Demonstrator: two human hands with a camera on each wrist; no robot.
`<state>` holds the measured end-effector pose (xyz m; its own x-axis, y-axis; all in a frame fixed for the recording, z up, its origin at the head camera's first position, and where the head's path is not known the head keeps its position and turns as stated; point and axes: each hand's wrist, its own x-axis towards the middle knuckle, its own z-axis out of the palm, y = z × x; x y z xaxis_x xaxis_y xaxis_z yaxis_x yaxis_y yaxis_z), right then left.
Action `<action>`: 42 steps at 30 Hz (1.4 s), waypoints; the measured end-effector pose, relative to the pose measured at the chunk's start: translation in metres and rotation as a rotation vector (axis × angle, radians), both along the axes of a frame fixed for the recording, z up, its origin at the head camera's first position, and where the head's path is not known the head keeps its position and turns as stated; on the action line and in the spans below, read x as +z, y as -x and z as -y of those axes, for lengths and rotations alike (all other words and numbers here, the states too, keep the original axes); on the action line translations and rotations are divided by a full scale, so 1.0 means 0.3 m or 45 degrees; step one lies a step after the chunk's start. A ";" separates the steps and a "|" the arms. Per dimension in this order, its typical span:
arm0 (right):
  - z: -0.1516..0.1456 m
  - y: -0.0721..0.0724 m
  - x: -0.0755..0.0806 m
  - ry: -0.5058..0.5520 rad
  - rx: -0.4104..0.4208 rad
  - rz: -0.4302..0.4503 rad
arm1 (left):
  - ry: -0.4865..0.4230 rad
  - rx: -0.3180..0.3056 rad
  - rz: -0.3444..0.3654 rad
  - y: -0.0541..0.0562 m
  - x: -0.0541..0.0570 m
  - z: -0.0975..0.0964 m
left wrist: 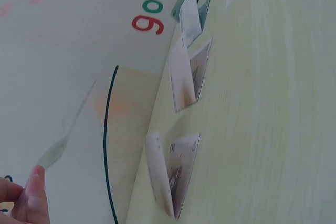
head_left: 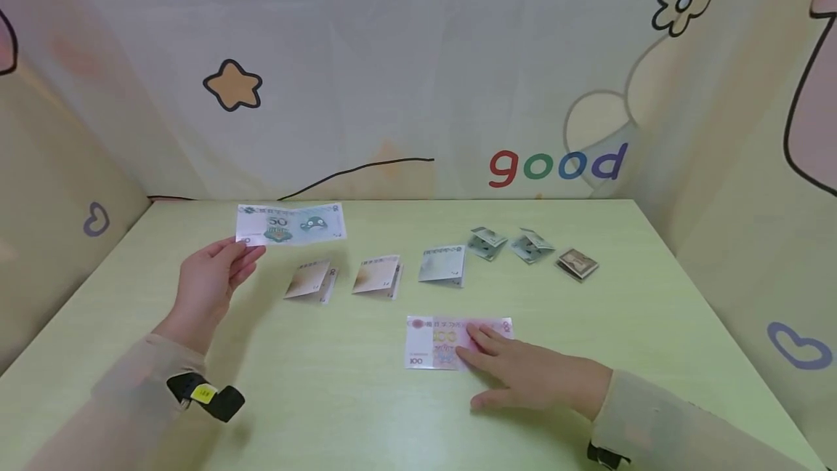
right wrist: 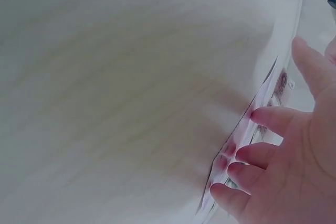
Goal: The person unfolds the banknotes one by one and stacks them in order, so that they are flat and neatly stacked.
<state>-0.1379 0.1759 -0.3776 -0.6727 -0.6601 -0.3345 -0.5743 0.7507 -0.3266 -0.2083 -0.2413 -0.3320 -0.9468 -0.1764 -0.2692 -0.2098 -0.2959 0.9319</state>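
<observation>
6 folded notes [head_left: 375, 276] in a row behind the 100 note [head_left: 425, 346] on the counter [head_left: 327, 398].
From my remote seat I see the row's 4th and 5th notes set farthest back, side by side, and the 6th a little nearer at the right end. The 100 note lies in front of the 3rd and 4th, the right grip [head_left: 526, 375] on its right part. The left grip [head_left: 211, 278], left of the row, holds the 50 note [head_left: 294, 226] above the counter. The backdrop [head_left: 392, 86] stands behind the counter.
</observation>
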 end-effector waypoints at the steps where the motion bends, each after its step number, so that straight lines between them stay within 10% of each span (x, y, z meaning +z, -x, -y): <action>1: 0.001 0.000 0.001 0.000 -0.002 0.003 | -0.006 -0.015 -0.002 -0.010 0.000 -0.016; 27: -0.007 0.029 0.002 0.053 0.024 -0.033 | 0.060 -0.317 -0.018 -0.143 -0.065 -0.275; 36: -0.024 0.076 0.009 0.403 -0.147 0.072 | 0.093 -0.379 -0.014 -0.166 -0.088 -0.345; 42: -0.036 0.107 0.016 0.690 -0.480 0.285 | 0.079 -0.429 -0.054 -0.170 -0.110 -0.383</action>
<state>-0.1700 0.1866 -0.3729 -0.8419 -0.5083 -0.1811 -0.1817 0.5831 -0.7918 -0.1574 -0.1265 -0.3649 -0.9648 0.1332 -0.2266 -0.2465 -0.1590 0.9560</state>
